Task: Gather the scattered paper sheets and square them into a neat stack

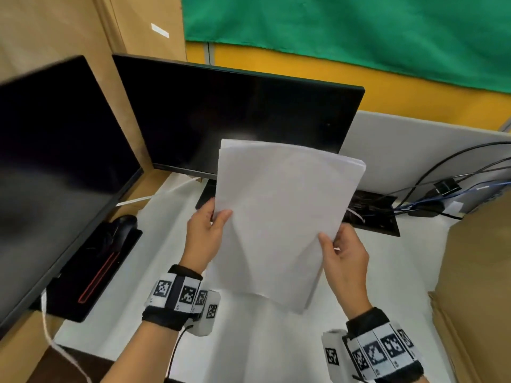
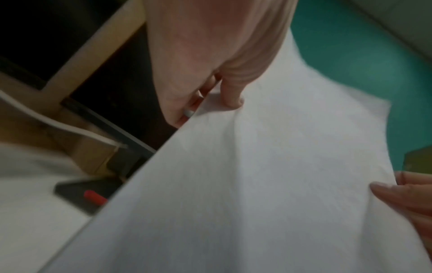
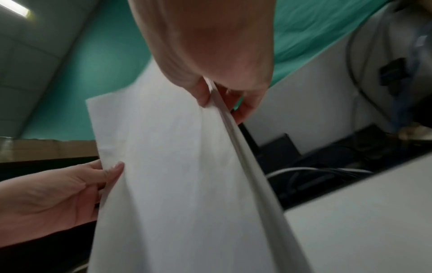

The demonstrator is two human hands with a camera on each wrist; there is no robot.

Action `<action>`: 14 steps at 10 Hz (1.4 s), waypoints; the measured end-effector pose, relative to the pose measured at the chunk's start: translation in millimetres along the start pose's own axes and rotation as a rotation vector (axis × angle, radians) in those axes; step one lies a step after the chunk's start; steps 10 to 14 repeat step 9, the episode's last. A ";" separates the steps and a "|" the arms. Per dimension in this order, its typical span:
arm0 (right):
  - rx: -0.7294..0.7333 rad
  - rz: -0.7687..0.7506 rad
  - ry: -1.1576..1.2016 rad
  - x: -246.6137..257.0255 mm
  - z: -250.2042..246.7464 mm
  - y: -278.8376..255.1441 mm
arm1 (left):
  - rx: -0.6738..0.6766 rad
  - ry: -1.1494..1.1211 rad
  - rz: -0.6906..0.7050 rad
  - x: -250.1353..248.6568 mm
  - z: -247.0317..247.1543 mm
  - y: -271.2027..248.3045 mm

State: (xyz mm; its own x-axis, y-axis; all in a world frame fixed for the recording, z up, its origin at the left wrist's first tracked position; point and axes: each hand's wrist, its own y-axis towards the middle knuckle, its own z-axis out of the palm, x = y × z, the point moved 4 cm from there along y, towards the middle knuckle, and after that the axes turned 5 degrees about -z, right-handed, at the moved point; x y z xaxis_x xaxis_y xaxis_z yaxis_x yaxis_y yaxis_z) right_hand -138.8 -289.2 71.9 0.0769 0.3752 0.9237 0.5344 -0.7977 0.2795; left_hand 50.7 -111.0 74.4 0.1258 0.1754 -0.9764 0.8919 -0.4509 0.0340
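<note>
White paper, thin and floppy: the sheets [image 1: 279, 217] are judged light, limp, and slick against each other, so a loose hold is likely to let them fan or slide. The bundle is held up off the table [image 1: 276, 341], tilted, in front of the right-hand monitor [image 1: 235, 117], with nothing resting on the white surface below. The left long edge is pinched by the left hand [image 1: 203, 236]: thumb on the near face, fingers curled behind, seen close in the left wrist view [image 2: 205, 61]. The right long edge, a little lower down, is pinched by the right hand [image 1: 345, 261]; in the right wrist view [image 3: 210, 61] the thumb lies on the near face and the fingers wrap behind the layered edge. Both grips are thus closed on the paper, at about mid-height of opposite sides, with the stack spanning between them. A slight bow is visible across the face, so stiffness is minimal. At the top right corner several edges are seen stepped, not flush; squaring is judged unfinished. Holding by the long edges with light pressure is judged best, with the grip loosened enough for sheets to settle when the bottom edge is tapped on the table. Creasing is the main risk if squeezed hard.
</note>
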 end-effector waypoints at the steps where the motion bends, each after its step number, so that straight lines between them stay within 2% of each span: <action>1: 0.126 0.086 0.009 3.6 39.7 8.3 | 0.041 0.197 -0.045 -6.1 -41.2 22.3; 2: 0.335 0.327 0.012 -25.8 92.8 0.2 | 0.137 0.503 -0.215 34.6 -76.7 46.0; 3: 0.502 0.524 -0.011 -59.7 142.2 -20.0 | 0.228 0.673 -0.370 92.7 -97.0 59.7; 5: 0.618 0.599 -0.166 -93.9 203.6 -33.8 | 0.238 0.879 -0.556 153.6 -109.5 68.2; 7: 0.676 0.591 -0.338 -111.7 220.5 -35.8 | 0.149 0.857 -0.643 178.8 -104.5 67.6; 8: 0.764 0.597 -0.360 -101.0 210.9 -34.5 | 0.093 0.895 -0.616 164.1 -107.7 64.7; 9: 0.843 0.441 -0.419 -74.4 186.4 -19.8 | 0.111 0.883 -0.411 147.7 -109.0 57.4; 14: 0.843 0.441 -0.419 -74.4 186.4 -19.8 | 0.111 0.883 -0.411 147.7 -109.0 57.4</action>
